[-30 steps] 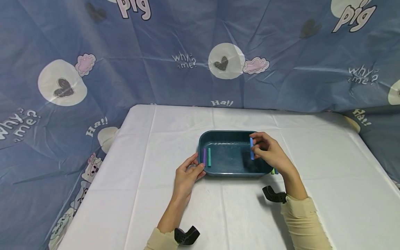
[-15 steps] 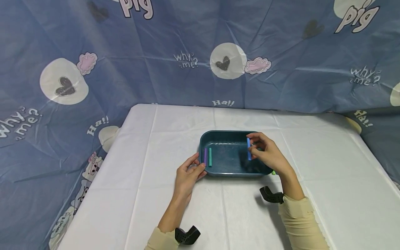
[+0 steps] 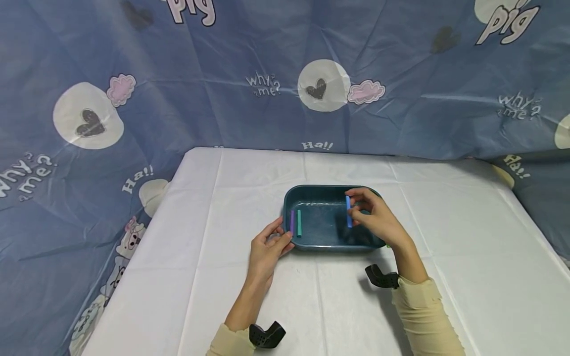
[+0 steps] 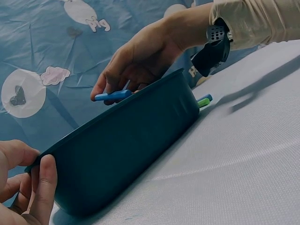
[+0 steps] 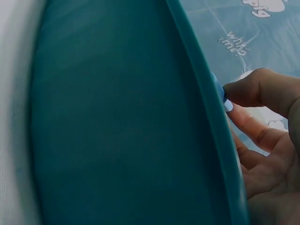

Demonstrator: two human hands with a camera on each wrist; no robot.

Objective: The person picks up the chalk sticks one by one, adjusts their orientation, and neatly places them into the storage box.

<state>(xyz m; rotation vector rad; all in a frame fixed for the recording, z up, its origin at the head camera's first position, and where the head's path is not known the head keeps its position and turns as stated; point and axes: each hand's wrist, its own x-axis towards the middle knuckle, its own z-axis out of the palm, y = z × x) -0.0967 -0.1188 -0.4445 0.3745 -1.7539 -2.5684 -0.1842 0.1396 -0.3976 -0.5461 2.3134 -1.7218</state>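
A dark teal rectangular tray stands on the white-covered table. At its left end my left hand pinches the rim, seen up close in the left wrist view. My right hand holds a slim blue stick between thumb and fingers, above the right part of the tray. Inside the tray, a purple stick and a green stick lie side by side near the left wall. The right wrist view shows mostly the tray's outer wall, with only a bit of the blue stick at the fingertips.
Beyond the tray's right end, the ends of a light green stick and a blue stick show on the table. A printed blue cloth hangs behind the table.
My right hand has moved a little to the left over the tray, carrying the blue stick. The left hand and the sticks in the tray stay put.
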